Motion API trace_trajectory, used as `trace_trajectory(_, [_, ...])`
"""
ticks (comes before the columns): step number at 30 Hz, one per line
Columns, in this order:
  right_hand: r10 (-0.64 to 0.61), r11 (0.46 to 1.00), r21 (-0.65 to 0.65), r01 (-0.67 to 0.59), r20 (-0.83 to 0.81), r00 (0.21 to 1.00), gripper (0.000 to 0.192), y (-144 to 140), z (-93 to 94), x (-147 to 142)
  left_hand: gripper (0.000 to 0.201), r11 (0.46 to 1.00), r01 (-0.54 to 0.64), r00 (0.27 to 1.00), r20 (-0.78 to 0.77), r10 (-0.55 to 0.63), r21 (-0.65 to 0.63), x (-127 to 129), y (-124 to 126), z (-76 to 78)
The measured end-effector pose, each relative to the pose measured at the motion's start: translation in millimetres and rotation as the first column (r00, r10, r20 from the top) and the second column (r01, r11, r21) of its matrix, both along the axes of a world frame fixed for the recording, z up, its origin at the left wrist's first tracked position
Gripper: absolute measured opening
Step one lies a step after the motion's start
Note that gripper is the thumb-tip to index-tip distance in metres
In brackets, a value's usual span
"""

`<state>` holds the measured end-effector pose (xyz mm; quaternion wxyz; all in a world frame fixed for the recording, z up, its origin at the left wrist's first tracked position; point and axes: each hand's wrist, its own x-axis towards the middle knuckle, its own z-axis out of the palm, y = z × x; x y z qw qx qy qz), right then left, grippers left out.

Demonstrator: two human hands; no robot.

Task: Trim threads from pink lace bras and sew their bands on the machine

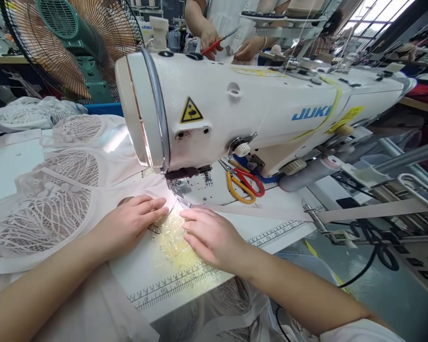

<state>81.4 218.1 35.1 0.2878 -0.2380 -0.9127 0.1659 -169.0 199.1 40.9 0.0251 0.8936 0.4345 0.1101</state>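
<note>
Right — near field first: two bare forearms come in from 7 and 5 o'clock. Left hand (133, 219) lies flat, palm down, fingers together, pressing the pale lace garment (57, 204) onto the bed. Right hand (209, 235) is also flat and spread, resting just beside it at 3 o'clock; neither hand is clamped on anything. Fingertips of both nearly meet just in front of the presser foot (185, 178).

The garment sits at 9–10 o'clock of the hands, its edge running under the left fingers toward the needle; the lit patch of table between the hands is worn and yellowed. A printed ruler scale (171, 285) runs along the table edge at 6 o'clock.

Judgement on doing the feed well: keep both palms flat and light, left hand steering the bulk, right hand guiding the edge — fingertips stay clear of the needle line, fabric flat with no tuck under the foot.

Farther out, at 1 o'clock: scissors (244, 185) lying on the bed under the white sewing machine (257, 104). Beyond it at 12 o'clock, another person's hands hold a red-handled tool (216, 43). Standing fan (71, 42) at 11 o'clock.

Count: hands of the wearer 2, co-worker hands 2, this machine 1, scissors on bed 1 (one orange and one red handle loop), fan 1, lace cups visible about 3, more lace piled behind — total unclear.
</note>
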Motion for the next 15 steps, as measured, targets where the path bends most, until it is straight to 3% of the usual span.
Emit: trace_trajectory(15, [-0.018, 0.999, -0.038, 0.016, -0.045, 0.999, 0.016, 0.8, -2.4, 0.5, 0.045, 0.999, 0.021, 0.999, -0.040, -0.020, 0.035, -4.3, 6.5, -0.4])
